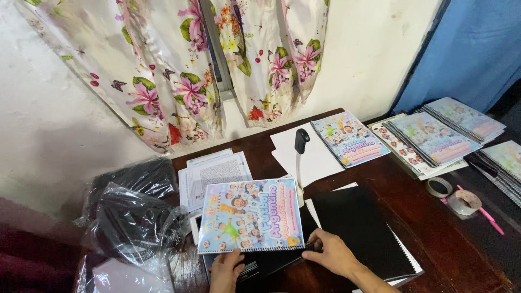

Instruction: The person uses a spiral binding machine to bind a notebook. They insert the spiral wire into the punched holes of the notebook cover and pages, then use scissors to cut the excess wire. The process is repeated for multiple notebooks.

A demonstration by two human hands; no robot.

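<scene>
Binding job looks partway through, judging by the layout. Done: several spiral-bound booklets [434, 135] stacked at the far right corner of the bench [434, 239], plus one more finished booklet [350, 138] lying flat nr the far edge by some blank white sheets [304, 154]. In hand: one colourful cartoon-cover booklet [251, 214] sitting on the binding machine [260, 263] at the near edge, its bottom edge lined up w/ the machine's comb slot. Can't tell if its spiral is in yet. Left to do, prob: that one, plus whatever uses the black covers [361, 233] stacked just right of it and the printed pages [214, 176] behind.

Left hand [225, 271]: fingers loosely curled, tips on the machine just below the booklet's bottom edge, not clamped on anything I can see. Right hand [334, 252]: fingers bent, tips pressing at the booklet's bottom right corner where it meets the machine; touching, can't tell if it's pinching the cover or just steadying.

Machine lever [300, 144] stands upright behind the booklet. Clear bags of black coils [133, 217] at the left edge; tape rolls [453, 195] and pink pen [485, 214] towards the right.
</scene>
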